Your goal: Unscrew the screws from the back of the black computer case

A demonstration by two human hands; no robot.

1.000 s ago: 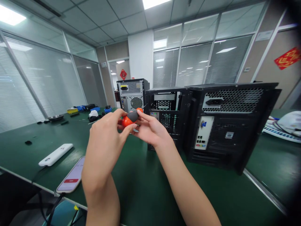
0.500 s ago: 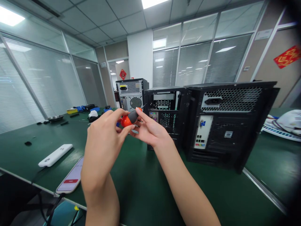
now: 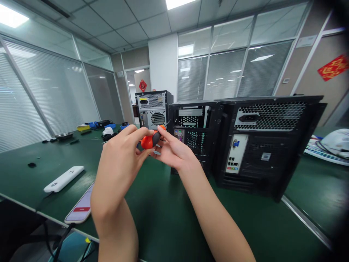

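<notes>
A screwdriver with a red and dark grey handle [image 3: 148, 142] is held up in front of me, its thin metal shaft pointing up and to the right. My left hand [image 3: 120, 156] is closed around the red end of the handle, palm away from the camera. With thumb and fingers my right hand [image 3: 174, 149] grips the front of the handle, near the shaft. A thin metal tip [image 3: 104, 142] sticks out left of my left hand; what it belongs to is hidden. Just behind the hands stands an open black computer case [image 3: 195, 127], and the shaft appears apart from it.
A larger black case [image 3: 256, 149] stands at right, and another computer tower [image 3: 152, 103] farther back. On the green table [image 3: 155, 218] lie a phone [image 3: 81, 205] and a white power bank [image 3: 64, 179] at left. A white cap-like object [image 3: 336, 143] sits far right.
The screwdriver handle has turned about its length, showing its red and grey parts differently. My left wrist has tilted slightly left; the right hand stays nearly in place.
</notes>
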